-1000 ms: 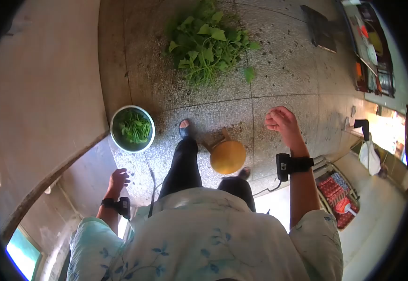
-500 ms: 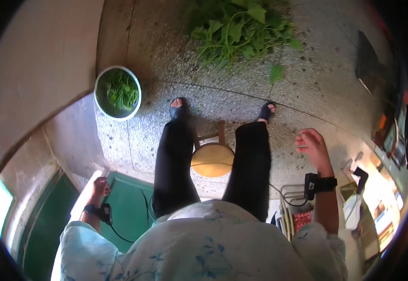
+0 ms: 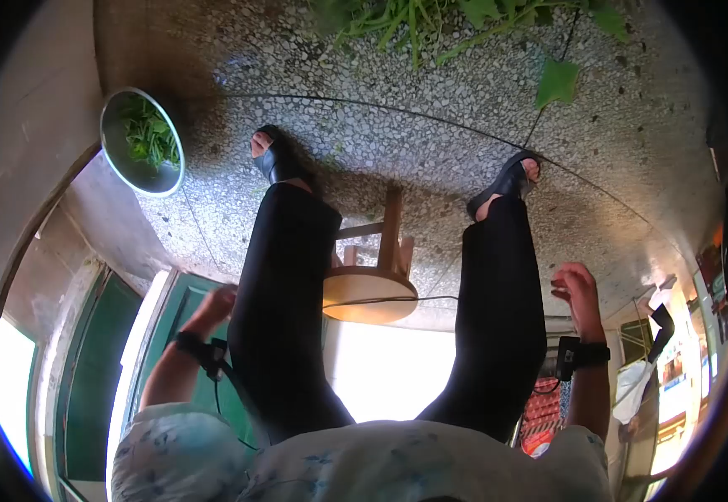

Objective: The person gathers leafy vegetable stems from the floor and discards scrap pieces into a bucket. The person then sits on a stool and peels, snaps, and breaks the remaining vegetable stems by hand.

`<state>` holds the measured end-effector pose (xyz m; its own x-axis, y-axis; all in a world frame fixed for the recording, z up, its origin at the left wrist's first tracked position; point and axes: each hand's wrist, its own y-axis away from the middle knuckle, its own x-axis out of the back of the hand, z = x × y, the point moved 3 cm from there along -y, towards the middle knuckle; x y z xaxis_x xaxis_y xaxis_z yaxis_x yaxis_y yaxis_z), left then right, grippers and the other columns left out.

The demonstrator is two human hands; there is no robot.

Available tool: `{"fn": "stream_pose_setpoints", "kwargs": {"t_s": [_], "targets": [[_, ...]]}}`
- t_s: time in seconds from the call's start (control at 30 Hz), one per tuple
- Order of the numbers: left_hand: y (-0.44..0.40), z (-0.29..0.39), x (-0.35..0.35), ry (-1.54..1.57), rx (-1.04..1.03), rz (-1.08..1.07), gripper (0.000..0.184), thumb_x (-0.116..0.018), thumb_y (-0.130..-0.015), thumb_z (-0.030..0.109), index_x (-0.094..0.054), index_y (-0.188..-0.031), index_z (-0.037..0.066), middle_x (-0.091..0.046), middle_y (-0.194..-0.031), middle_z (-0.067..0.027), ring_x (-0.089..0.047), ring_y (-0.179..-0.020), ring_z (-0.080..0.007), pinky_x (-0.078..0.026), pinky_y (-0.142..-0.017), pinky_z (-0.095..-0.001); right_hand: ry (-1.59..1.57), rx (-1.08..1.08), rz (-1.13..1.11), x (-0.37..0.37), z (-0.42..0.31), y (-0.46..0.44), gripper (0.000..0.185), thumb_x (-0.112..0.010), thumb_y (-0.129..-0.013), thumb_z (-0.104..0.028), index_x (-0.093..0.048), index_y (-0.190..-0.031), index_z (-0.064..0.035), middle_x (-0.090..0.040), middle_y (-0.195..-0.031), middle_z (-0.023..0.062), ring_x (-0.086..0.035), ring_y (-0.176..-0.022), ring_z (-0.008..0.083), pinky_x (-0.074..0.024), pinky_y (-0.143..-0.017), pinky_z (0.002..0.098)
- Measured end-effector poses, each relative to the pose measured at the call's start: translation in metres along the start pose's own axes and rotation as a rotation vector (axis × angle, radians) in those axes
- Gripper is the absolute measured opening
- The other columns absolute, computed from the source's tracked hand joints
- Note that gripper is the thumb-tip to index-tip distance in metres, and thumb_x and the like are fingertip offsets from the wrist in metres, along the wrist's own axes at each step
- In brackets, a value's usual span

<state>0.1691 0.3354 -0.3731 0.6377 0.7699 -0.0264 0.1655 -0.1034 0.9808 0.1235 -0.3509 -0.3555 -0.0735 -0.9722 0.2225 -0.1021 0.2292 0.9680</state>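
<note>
My left hand [image 3: 218, 306] is beside my left knee, its fingertips close to the black trouser leg [image 3: 276, 309] and hard to make out. Out to the right of my other knee, my right hand [image 3: 577, 289] hangs with its fingers loosely bent and apart, holding nothing. Each wrist wears a black strap with a small device. Between my legs stands a small wooden stool [image 3: 370, 294] with a round seat, a thin cable crossing in front of it. On the floor ahead lies a heap of leafy green stems [image 3: 414, 21], cut off by the top edge.
A metal basin [image 3: 111, 159] holding green leaves stands at left near the wall. One loose leaf [image 3: 557, 83] lies on the speckled floor [image 3: 397, 134]. A green door [image 3: 100, 368] is at lower left. Cluttered shelves line the right side, with a red patterned cloth [image 3: 548, 410] nearer me.
The view has tilted, and the leaf heap has slid toward the top edge. My knees have spread and appear larger. My left hand has come in nearer to my left leg.
</note>
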Motion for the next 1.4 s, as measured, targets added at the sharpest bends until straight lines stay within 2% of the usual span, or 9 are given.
{"fn": "stream_pose_setpoints", "kwargs": {"t_s": [0.07, 0.1, 0.17, 0.27, 0.63, 0.8, 0.97, 1.13, 1.4], "targets": [[-0.006, -0.016, -0.030, -0.120, 0.124, -0.163, 0.024, -0.046, -0.083, 0.014, -0.053, -0.103, 0.005, -0.058, -0.074, -0.0072, -0.056, -0.060, -0.0167, -0.045, -0.052, -0.0252, -0.122, -0.227, -0.018, 0.009, 0.047, -0.012, 0.018, -0.053, -0.082, -0.022, -0.053, -0.096, -0.0090, -0.055, -0.086, 0.0043, -0.056, -0.080, 0.0166, -0.0476, -0.066, 0.0323], [-0.015, -0.018, -0.041, -0.145, 0.150, -0.196, 0.024, -0.046, -0.083, 0.014, -0.053, -0.103, 0.005, -0.058, -0.074, -0.0072, -0.056, -0.060, -0.0168, -0.045, -0.052, -0.0254, -0.015, -0.298, -0.078, 0.006, 0.064, -0.016, 0.021, -0.053, -0.081, -0.022, -0.053, -0.099, -0.0103, -0.056, -0.088, 0.0038, -0.055, -0.081, 0.0176, -0.0472, -0.068, 0.0345], [-0.032, -0.018, -0.053, -0.140, 0.147, -0.179, 0.023, -0.046, -0.083, 0.015, -0.053, -0.103, 0.005, -0.058, -0.074, -0.0073, -0.056, -0.061, -0.0170, -0.045, -0.052, -0.0257, 0.297, -0.342, -0.265, -0.003, 0.092, -0.025, 0.027, -0.053, -0.081, -0.024, -0.052, -0.105, -0.0102, -0.056, -0.093, 0.0060, -0.055, -0.086, 0.0208, -0.0474, -0.068, 0.0376], [-0.077, 0.004, -0.060, -0.091, 0.082, -0.102, 0.023, -0.047, -0.083, 0.015, -0.053, -0.102, 0.005, -0.058, -0.074, -0.0073, -0.056, -0.061, -0.0174, -0.045, -0.053, -0.0262, 0.062, -0.252, -0.438, -0.020, 0.107, -0.029, 0.032, -0.052, -0.082, -0.026, -0.050, -0.110, -0.0087, -0.056, -0.100, 0.0102, -0.054, -0.093, 0.0271, -0.0475, -0.071, 0.0430], [-0.212, 0.215, -0.008, 0.120, -0.463, 0.249, 0.022, -0.048, -0.082, 0.017, -0.054, -0.100, 0.005, -0.059, -0.076, -0.0076, -0.056, -0.063, -0.0186, -0.046, -0.054, -0.0279, 0.164, -0.438, -0.262, -0.017, 0.046, -0.029, 0.034, -0.052, -0.083, -0.025, -0.047, -0.112, -0.0084, -0.055, -0.102, 0.0126, -0.054, -0.094, 0.0306, -0.0470, -0.073, 0.0461], [-0.219, 0.252, 0.009, 0.134, -0.551, 0.267, 0.022, -0.049, -0.082, 0.018, -0.054, -0.099, 0.005, -0.059, -0.076, -0.0078, -0.056, -0.064, -0.0192, -0.046, -0.055, -0.0286, 0.152, -0.442, -0.228, -0.021, 0.032, -0.010, 0.035, -0.052, -0.083, -0.025, -0.046, -0.114, -0.0083, -0.054, -0.103, 0.0137, -0.053, -0.094, 0.0321, -0.0467, -0.073, 0.0476], [-0.220, 0.225, 0.020, 0.090, -0.574, 0.265, 0.022, -0.050, -0.082, 0.019, -0.055, -0.098, 0.005, -0.059, -0.077, -0.0079, -0.057, -0.065, -0.0198, -0.046, -0.056, -0.0294, 0.151, -0.400, -0.197, -0.026, 0.024, 0.000, 0.036, -0.052, -0.083, -0.025, -0.045, -0.115, -0.0082, -0.053, -0.104, 0.0147, -0.053, -0.095, 0.0337, -0.0465, -0.074, 0.0490], [-0.217, 0.127, 0.010, 0.074, -0.407, 0.204, 0.022, -0.050, -0.081, 0.020, -0.055, -0.097, 0.005, -0.059, -0.077, -0.0080, -0.057, -0.066, -0.0204, -0.047, -0.056, -0.0302, 0.124, -0.393, -0.149, -0.024, 0.030, 0.017, 0.037, -0.052, -0.083, -0.025, -0.044, -0.116, -0.0081, -0.053, -0.106, 0.0158, -0.053, -0.095, 0.0352, -0.0462, -0.074, 0.0504], [-0.213, 0.003, -0.009, 0.180, -0.291, 0.167, 0.022, -0.051, -0.081, 0.021, -0.055, -0.095, 0.005, -0.059, -0.078, -0.0082, -0.057, -0.068, -0.0213, -0.047, -0.057, -0.0315, -0.097, -0.377, -0.110, 0.008, 0.153, 0.087, 0.039, -0.051, -0.083, -0.024, -0.042, -0.118, -0.0079, -0.052, -0.107, 0.0175, -0.052, -0.096, 0.0377, -0.0459, -0.075, 0.0527]]}}
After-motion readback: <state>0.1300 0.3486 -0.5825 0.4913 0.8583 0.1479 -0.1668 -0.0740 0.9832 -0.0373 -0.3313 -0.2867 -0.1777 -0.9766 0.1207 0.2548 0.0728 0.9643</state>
